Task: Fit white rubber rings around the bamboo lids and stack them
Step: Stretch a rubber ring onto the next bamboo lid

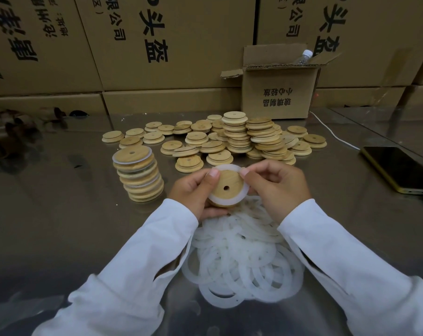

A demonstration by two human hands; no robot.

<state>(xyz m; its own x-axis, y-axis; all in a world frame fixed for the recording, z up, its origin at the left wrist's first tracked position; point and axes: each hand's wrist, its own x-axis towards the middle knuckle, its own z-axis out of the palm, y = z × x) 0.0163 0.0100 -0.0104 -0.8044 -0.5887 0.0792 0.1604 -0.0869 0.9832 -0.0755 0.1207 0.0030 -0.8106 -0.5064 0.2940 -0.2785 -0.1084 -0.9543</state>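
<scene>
Bamboo lid (pixel 227 186) is up off the tabletop (pixel 72 214) in front of me, tilted toward the camera with its small centre hole showing. My left hand (pixel 193 190) cups it from below, fingers curled under and thumb pressed on the upper left edge. A white rubber ring (pixel 219 201) sits round the rim. My right hand (pixel 276 187) pinches that ring at the top right between thumb and forefinger, the other fingers curled in. So both hands are closed up tight: left gripping the lid, right nipping the ring. Whether the ring is seated all the way round I cannot tell, because the hands cover part of it.

Right under my wrists lies the heap of loose rings (pixel 242 258), translucent white and overlapping between my white sleeves (pixel 137 263). Near the left hand stands the stack of ringed lids (pixel 138 177), leaning a touch, with a white ring showing round its top lid. Beyond the hands is the pile of bare lids (pixel 239 134), two taller columns in the middle and singles scattered around them.

Far right, a phone (pixel 399 168) lies with its dark screen up and a white cable (pixel 336 137) running toward it. Behind the pile sits a small open carton (pixel 278 93) with a plastic bottle (pixel 302 57) poking out, and big cartons (pixel 157 44) wall the back.
</scene>
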